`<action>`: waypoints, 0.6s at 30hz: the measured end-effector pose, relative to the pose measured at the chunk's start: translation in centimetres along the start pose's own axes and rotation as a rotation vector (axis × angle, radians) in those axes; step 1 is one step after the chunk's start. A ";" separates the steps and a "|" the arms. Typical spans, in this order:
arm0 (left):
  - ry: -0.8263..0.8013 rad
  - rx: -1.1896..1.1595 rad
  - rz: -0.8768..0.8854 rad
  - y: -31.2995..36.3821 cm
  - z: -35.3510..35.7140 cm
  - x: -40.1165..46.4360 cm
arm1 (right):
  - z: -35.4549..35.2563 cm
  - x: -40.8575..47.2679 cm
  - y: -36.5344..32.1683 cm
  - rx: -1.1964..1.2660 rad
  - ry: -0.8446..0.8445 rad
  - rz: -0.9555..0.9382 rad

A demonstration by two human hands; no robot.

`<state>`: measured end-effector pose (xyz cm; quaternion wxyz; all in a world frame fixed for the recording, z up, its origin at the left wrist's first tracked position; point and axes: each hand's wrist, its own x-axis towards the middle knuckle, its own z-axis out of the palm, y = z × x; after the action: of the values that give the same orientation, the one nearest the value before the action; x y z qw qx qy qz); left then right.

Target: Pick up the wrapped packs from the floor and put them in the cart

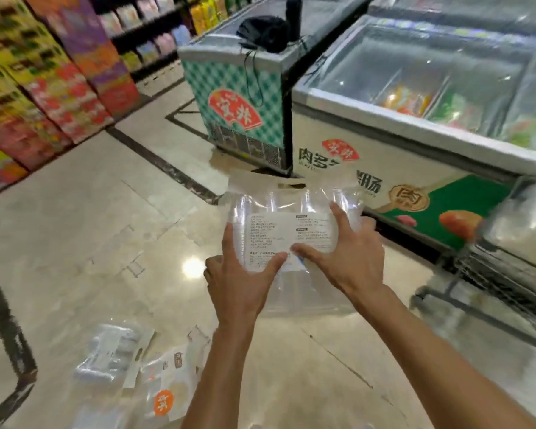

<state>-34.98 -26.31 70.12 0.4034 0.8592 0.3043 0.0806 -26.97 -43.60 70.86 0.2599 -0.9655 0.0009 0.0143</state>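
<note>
1. Lay nearest on the floor (75, 243): two more wrapped packs, a clear one (112, 354) and an orange-labelled pack (167, 394), untouched; risk of treading on them.
2. Held mid-air between both hands: clear wrapped pack (291, 230). Left hand (239, 280) and right hand (347, 258) splayed wide, thumbs on the label, fingers round the edges. Slick film and a loose pinch could let it slip.
3. Stood right, beyond: wire cart (508, 274), already holding packs; a poorly aimed drop could clip its rim.
4. Farther: chest freezer (369, 168), close enough to bump.
</note>
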 end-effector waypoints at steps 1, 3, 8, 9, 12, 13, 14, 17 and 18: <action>-0.005 -0.005 0.023 2.4 1.0 -0.9 | -2.5 0.4 1.2 -0.031 0.013 0.015; -0.016 -0.019 0.070 6.8 3.5 -2.5 | -7.0 1.1 4.2 -0.059 0.057 0.048; -0.113 -0.050 0.194 15.8 11.0 -6.3 | -15.2 1.7 14.2 -0.062 0.172 0.174; -0.149 -0.050 0.210 17.4 12.6 -7.1 | -16.6 1.7 16.2 -0.065 0.179 0.213; -0.248 -0.047 0.271 22.2 17.3 -9.2 | -20.5 1.7 21.9 -0.069 0.215 0.316; -0.272 -0.042 0.305 23.7 18.8 -9.7 | -21.6 1.8 23.6 -0.062 0.229 0.347; -0.295 -0.041 0.338 25.2 20.4 -10.2 | -22.8 2.0 25.2 -0.053 0.245 0.378; -0.370 -0.059 0.409 29.0 25.1 -10.8 | -25.8 3.0 29.6 -0.048 0.306 0.464; -0.396 -0.063 0.432 30.3 26.7 -10.9 | -26.7 3.3 30.8 -0.055 0.326 0.490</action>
<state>-19.61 -64.78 76.13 0.4550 0.8901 0.0269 0.0049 -23.19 -83.66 78.40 0.2190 -0.9328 0.2753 -0.0788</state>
